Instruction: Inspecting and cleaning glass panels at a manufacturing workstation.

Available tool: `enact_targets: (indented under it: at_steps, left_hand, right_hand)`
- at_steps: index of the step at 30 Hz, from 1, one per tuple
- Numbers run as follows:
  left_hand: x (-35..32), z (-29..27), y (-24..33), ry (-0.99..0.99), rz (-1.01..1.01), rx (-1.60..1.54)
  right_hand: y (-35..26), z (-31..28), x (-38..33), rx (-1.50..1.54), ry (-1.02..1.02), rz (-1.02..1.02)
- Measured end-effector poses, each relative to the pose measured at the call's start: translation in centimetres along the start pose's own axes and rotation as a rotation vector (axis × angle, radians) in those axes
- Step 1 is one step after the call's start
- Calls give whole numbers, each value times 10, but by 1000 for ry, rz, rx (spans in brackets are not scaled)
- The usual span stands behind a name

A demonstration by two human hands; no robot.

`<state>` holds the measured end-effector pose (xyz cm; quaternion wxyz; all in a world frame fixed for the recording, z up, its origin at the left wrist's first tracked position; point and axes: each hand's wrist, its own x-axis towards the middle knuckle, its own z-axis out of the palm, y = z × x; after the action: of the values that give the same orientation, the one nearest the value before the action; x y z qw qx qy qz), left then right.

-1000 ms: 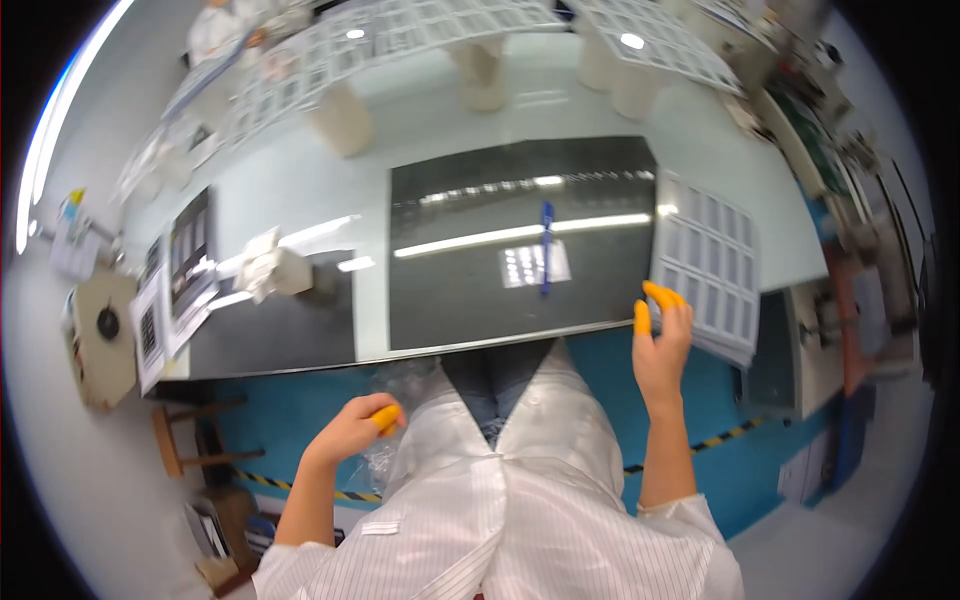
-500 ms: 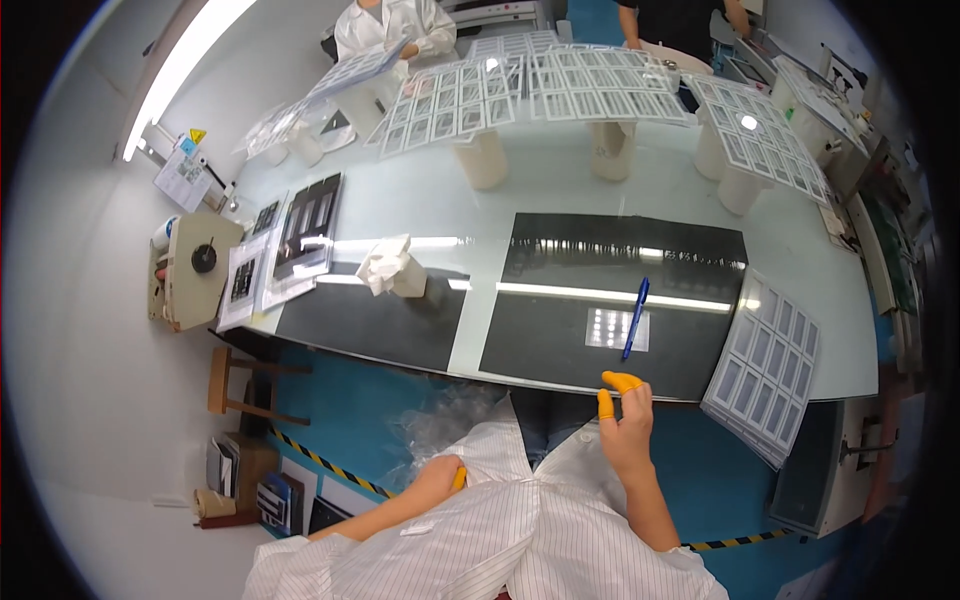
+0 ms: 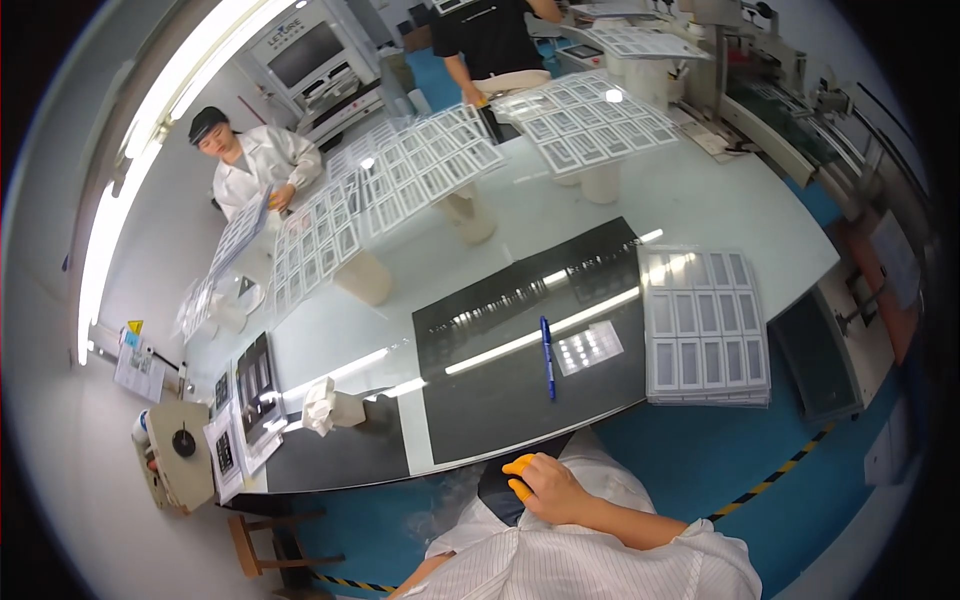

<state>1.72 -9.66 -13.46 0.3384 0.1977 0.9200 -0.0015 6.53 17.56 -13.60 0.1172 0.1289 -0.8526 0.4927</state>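
Observation:
My right hand (image 3: 548, 490) hangs over my lap, just off the near edge of the table. Yellow finger cots cover its thumb and a fingertip, which stay apart with nothing visible between them. Of my left arm only a piece of the forearm (image 3: 428, 572) shows at the lower edge; the hand is hidden. On the black mat (image 3: 480, 400) beyond my right hand lies a blue pen (image 3: 548, 358). Beside the pen is a small clear sheet (image 3: 590, 348) with shiny spots. A stack of clear trays with rectangular cells (image 3: 707, 330) sits right of the mat.
Several framed trays (image 3: 430, 165) rest raised on white cups (image 3: 362, 280) along the far side. A white container with crumpled tissue (image 3: 335, 408) stands left, near dark panels (image 3: 258, 385). Across the table are a person in white (image 3: 260, 165) and one in black (image 3: 490, 45).
The view has swung to the right and tilted. My right hand has drawn back from the mat's edge toward my lap. My left hand has dropped out of sight.

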Motion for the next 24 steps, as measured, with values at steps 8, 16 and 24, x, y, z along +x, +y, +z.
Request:
enact_targets:
  at_steps: [8, 16, 24]
  left_hand:
    - [-10, -41, 24, -100, 47, -14]
    - [-40, -84, 60, -175, 100, -54]
    - [-77, -118, 80, -264, 97, -67]
  right_hand:
    - [-12, -80, -44, 351, -496, 723]
    - [-17, -78, -100, -5, -466, 726]
    - [-31, -85, -92, 18, -484, 730]
